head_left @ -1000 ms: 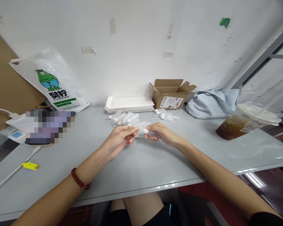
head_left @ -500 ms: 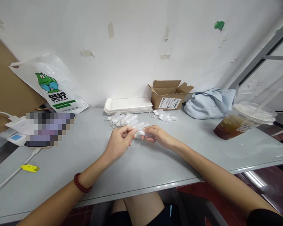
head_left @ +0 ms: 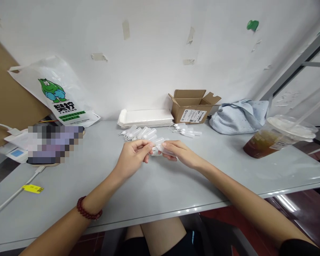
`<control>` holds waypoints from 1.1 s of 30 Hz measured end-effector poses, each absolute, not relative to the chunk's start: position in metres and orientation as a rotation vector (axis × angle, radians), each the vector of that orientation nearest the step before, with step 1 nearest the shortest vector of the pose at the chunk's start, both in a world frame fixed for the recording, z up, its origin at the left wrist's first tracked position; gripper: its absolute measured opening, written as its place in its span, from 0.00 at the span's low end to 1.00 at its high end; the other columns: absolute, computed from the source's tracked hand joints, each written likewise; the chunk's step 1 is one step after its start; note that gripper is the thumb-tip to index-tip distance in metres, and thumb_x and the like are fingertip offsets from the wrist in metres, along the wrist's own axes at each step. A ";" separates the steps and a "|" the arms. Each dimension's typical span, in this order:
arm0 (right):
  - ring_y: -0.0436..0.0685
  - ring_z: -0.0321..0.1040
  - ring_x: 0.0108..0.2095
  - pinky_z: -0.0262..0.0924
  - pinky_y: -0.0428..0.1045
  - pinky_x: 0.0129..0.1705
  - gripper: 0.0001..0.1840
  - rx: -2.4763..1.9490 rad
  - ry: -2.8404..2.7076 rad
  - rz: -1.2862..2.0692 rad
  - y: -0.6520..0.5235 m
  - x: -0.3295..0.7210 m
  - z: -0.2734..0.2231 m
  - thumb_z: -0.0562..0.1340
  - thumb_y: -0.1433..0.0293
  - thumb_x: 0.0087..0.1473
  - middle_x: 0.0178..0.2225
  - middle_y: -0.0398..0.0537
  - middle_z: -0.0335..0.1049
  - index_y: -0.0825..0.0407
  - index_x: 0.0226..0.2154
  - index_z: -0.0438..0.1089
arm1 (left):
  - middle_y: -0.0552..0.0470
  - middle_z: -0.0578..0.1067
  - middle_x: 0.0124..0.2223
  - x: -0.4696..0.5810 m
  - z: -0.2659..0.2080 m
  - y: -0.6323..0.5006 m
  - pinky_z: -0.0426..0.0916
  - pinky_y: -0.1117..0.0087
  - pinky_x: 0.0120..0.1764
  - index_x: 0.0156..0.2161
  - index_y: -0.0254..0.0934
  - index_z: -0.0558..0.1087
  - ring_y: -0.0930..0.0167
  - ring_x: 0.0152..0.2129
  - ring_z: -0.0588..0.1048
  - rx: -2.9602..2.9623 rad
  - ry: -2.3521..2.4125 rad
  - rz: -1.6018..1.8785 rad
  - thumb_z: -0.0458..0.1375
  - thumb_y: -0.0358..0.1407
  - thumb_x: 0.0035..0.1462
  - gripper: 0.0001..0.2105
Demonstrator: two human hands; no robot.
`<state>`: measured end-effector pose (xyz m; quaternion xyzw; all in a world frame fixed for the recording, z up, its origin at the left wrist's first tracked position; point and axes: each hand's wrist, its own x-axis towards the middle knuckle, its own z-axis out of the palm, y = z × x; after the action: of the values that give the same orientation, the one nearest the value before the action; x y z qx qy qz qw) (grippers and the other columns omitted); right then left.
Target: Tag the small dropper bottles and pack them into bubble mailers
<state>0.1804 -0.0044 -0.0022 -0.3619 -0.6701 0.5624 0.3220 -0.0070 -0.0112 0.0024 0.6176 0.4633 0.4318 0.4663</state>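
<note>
Above the middle of the grey table, my right hand point(head_left: 183, 153) is closed around a small translucent plastic bottle point(head_left: 168, 150), its white end turned toward the other hand. My left hand point(head_left: 133, 156) is in a pinch, thumb against forefinger, right at that end of the bottle. Whatever lies between those fingertips is too small to make out. Just beyond my hands lies a pile of similar small bottles point(head_left: 142, 133) with thin loops at their ends. A smaller group of these bottles point(head_left: 188, 133) rests to the right, in front of the carton.
Against the wall are a stack of white trays point(head_left: 146, 117), an open cardboard box point(head_left: 193, 113) and a light blue cloth bundle point(head_left: 238, 117). A tilted-looking drink cup point(head_left: 266, 140) with straw stands right. A blurred phone point(head_left: 56, 142), white cable point(head_left: 13, 197) and plastic bag point(head_left: 58, 92) are left.
Both hands stay close together over the same spot, with the bottle still in the right one. The left forearm has shifted slightly left, and the view has moved a little.
</note>
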 end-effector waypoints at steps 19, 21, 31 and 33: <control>0.45 0.47 0.22 0.44 0.45 0.24 0.20 -1.025 -2.002 1.254 0.004 0.191 -0.008 0.58 0.54 0.56 0.21 0.37 0.53 0.55 0.28 0.67 | 0.59 0.65 0.15 -0.007 -0.006 -0.008 0.60 0.75 0.23 0.23 0.34 0.69 0.78 0.15 0.63 1.561 1.162 0.932 0.56 0.40 0.54 0.13; 0.45 0.46 0.21 0.44 0.45 0.23 0.21 -1.023 -1.989 1.283 0.005 0.191 -0.009 0.57 0.53 0.56 0.21 0.37 0.52 0.55 0.27 0.66 | 0.59 0.65 0.15 -0.006 -0.006 -0.009 0.59 0.76 0.22 0.23 0.34 0.69 0.78 0.14 0.63 1.574 1.183 0.937 0.56 0.39 0.54 0.12; 0.44 0.43 0.18 0.38 0.45 0.21 0.19 -1.007 -1.688 1.514 0.017 0.199 -0.009 0.63 0.54 0.51 0.17 0.34 0.47 0.54 0.26 0.66 | 0.55 0.71 0.23 -0.008 -0.010 -0.003 0.62 0.75 0.22 0.26 0.34 0.71 0.78 0.16 0.66 1.834 1.106 0.718 0.54 0.40 0.55 0.12; 0.44 0.43 0.18 0.39 0.45 0.21 0.19 -1.000 -1.566 1.470 0.022 0.204 -0.006 0.64 0.54 0.49 0.17 0.33 0.47 0.53 0.28 0.65 | 0.55 0.71 0.25 -0.009 -0.014 -0.002 0.62 0.75 0.22 0.27 0.34 0.70 0.77 0.16 0.66 1.854 1.108 0.723 0.53 0.41 0.56 0.12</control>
<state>0.2039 0.0224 -0.0064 -0.3910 -0.6125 0.5746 0.3766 -0.0090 -0.0018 -0.0139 0.7393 0.4418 0.2883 0.4184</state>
